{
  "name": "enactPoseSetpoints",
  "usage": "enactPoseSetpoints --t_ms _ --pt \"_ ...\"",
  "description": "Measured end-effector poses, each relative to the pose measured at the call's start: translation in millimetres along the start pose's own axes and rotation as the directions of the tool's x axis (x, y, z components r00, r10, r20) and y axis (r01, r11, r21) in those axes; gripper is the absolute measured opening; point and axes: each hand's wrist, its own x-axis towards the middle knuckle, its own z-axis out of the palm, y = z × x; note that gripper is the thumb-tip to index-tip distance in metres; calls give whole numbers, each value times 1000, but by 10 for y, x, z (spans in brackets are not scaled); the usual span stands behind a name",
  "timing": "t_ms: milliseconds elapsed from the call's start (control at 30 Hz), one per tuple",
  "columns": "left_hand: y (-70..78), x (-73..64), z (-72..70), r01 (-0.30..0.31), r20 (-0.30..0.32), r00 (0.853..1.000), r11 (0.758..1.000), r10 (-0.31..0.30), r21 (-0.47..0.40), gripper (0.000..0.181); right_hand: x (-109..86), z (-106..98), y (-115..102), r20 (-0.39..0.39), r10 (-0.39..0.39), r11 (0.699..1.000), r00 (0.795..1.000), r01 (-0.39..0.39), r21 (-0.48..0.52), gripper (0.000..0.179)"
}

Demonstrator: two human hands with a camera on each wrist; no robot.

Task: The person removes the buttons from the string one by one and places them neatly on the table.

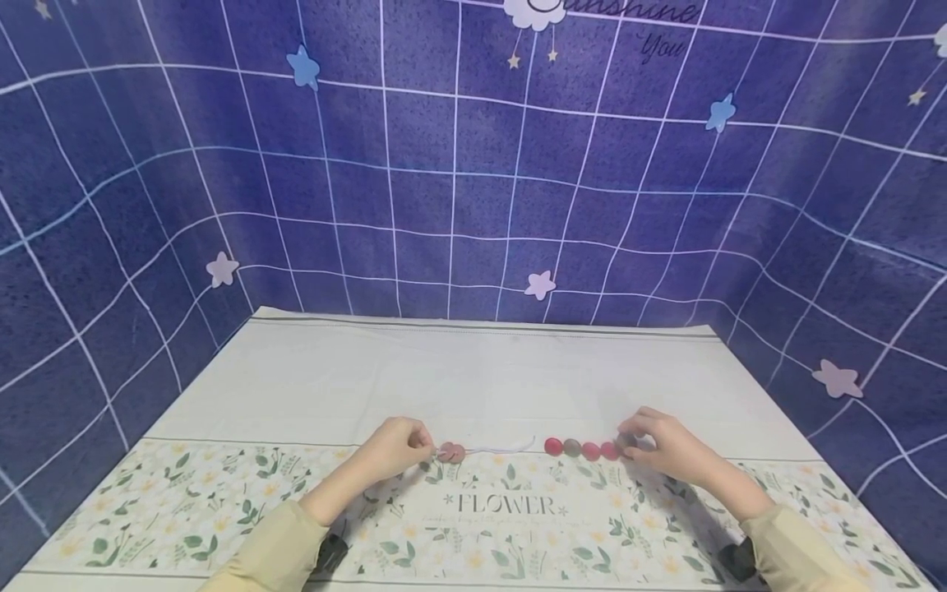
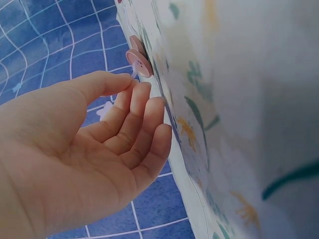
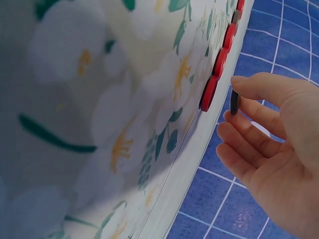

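Observation:
My left hand (image 1: 399, 444) pinches the end of a white string (image 1: 503, 450) between thumb and index finger. Beside those fingertips lie overlapping dusty-pink buttons (image 1: 450, 452); in the left wrist view the nearer pink button (image 2: 139, 63) is tilted on the string, its holes visible. From the pink buttons the string's loose end runs right along the cloth. My right hand (image 1: 662, 444) pinches a dark grey button (image 3: 234, 102) edge-on between thumb and fingertip, just off the right end of a button row. That row holds several red buttons (image 1: 553, 446) and one grey-brown button (image 1: 572, 447).
A white tablecloth (image 1: 481, 370) with a floral band and the word FLOWER covers the table. Blue gridded curtains (image 1: 473, 164) with star shapes stand at the back and both sides. Dark bands (image 1: 330, 555) sit at both wrists below pale yellow sleeves (image 1: 270, 551).

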Motion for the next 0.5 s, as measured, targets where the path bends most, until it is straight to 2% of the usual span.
enactPoseSetpoints --t_ms 500 --pt "-7 3 19 15 2 1000 1000 -15 -3 5 -76 -35 58 -14 37 999 999 -37 9 28"
